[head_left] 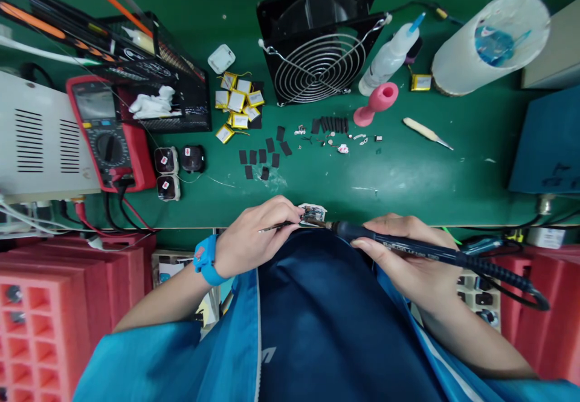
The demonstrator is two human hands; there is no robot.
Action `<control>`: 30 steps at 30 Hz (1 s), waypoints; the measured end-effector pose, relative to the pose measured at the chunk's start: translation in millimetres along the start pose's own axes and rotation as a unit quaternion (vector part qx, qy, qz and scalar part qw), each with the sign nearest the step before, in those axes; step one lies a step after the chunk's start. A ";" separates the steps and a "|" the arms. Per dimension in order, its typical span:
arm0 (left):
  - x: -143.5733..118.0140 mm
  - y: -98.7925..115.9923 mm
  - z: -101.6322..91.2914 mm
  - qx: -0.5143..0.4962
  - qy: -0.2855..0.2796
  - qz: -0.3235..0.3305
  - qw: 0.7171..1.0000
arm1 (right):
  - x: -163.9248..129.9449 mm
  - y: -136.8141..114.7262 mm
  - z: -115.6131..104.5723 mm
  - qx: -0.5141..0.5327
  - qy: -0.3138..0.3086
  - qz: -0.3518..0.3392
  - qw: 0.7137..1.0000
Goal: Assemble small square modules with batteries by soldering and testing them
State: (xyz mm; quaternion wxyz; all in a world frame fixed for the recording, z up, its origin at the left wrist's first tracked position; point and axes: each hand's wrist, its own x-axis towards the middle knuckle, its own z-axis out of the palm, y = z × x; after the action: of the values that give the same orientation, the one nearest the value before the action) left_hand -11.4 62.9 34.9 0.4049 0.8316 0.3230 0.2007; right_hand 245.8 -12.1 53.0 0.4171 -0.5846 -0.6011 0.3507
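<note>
In the head view my right hand is closed around the dark blue handle of a soldering iron. Its tip points left, at a small white-cased circuit board by the bench's front edge. My left hand is pinched on a thin metal tool that looks like tweezers, its fingertips at the board's left side. Whether those fingertips also touch the board is too small to tell. Small black pads and tiny parts lie on the bench beyond my hands.
A black fan stands at the back, beside a pile of yellow-edged batteries. Left are a red multimeter and a black mesh organizer. A squeeze bottle, white cylinder and pale-handled tool are right.
</note>
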 end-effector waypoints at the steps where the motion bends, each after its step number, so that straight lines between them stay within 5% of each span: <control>1: 0.2 0.2 -0.1 0.001 0.000 0.000 1.000 | 0.1 0.0 0.0 0.000 -0.001 0.001 1.000; 21: -1.8 -1.6 0.2 -0.012 0.002 0.001 1.000 | -1.5 -0.2 3.2 0.015 0.001 0.016 1.000; 30: -2.8 -0.3 0.5 -0.048 0.025 -0.009 0.998 | -5.0 -4.9 -11.6 0.068 0.085 0.075 0.991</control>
State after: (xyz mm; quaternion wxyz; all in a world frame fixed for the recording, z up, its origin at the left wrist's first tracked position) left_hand -13.2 60.8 34.1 0.4382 0.8027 0.3304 0.2332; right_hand 254.2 -18.2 61.7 0.4781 -0.6262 -0.4925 0.3698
